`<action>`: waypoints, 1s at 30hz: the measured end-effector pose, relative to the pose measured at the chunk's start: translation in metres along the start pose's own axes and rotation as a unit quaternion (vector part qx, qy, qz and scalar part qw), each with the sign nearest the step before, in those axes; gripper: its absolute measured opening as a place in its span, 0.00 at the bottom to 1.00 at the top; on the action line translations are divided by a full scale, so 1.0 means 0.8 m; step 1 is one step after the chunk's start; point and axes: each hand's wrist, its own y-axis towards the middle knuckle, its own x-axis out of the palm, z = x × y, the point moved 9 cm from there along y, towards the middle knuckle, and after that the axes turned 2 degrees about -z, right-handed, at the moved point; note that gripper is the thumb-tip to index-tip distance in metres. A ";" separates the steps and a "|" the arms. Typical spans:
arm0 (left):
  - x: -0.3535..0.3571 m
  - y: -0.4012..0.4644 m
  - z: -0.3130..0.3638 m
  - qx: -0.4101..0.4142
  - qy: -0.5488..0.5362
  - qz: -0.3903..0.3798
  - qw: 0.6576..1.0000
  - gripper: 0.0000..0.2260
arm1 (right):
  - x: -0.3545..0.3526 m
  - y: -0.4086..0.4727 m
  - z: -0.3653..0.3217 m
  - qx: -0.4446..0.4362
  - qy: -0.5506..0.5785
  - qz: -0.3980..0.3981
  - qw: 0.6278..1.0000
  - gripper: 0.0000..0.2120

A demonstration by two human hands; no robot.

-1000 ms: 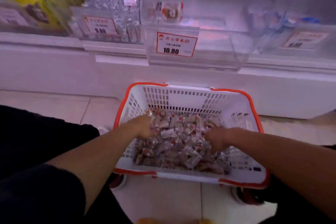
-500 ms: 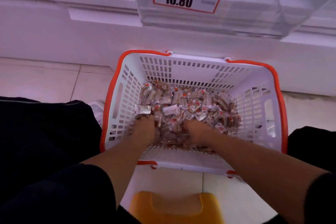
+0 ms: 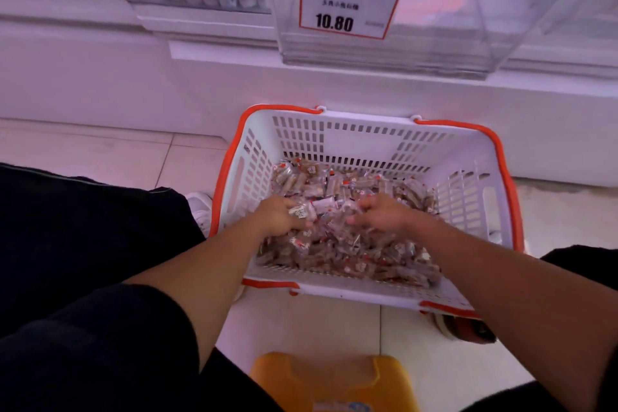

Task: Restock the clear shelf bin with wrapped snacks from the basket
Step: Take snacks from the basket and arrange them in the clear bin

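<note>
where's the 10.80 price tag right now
In the head view, the 10.80 price tag sits top centre on the clear shelf bin, directly above the basket.

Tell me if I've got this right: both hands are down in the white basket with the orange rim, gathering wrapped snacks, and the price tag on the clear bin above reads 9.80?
Not quite. In the head view the price tag on the clear bin above the basket reads 10.80. The rest holds: the left hand and right hand gather wrapped snacks.

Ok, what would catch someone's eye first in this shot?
The white slotted plastic basket with orange rim on the floor tiles, heaped with clear-wrapped snacks. Both bare hands, left hand and right hand, gather handfuls. Above, a red-bordered 10.80 price card fronts the clear shelf bin.
</note>
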 end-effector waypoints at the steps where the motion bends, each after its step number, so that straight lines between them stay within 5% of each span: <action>1: 0.001 -0.002 0.006 0.007 -0.013 -0.008 1.000 0.35 | -0.001 -0.008 0.001 0.008 0.045 0.000 0.999 0.05; 9: 0.002 -0.052 0.073 0.005 -0.189 -0.111 0.976 0.22 | -0.011 -0.063 -0.040 0.006 0.235 -0.055 0.970 0.10; 13: -0.036 -0.099 0.148 0.082 -0.108 -0.157 0.978 0.16 | -0.027 -0.115 -0.105 -0.033 0.181 -0.128 0.974 0.12; 16: -0.078 -0.151 0.195 0.150 -0.076 -0.112 0.979 0.10 | -0.042 -0.168 -0.154 -0.085 0.133 -0.136 0.978 0.15; 24: -0.143 -0.248 0.254 0.234 -0.379 -0.020 0.895 0.06 | -0.096 -0.271 -0.250 -0.245 0.240 0.016 0.939 0.17; 30: -0.143 -0.278 0.293 0.299 -0.447 -0.013 0.843 0.17 | -0.101 -0.306 -0.293 -0.327 0.207 0.121 0.914 0.09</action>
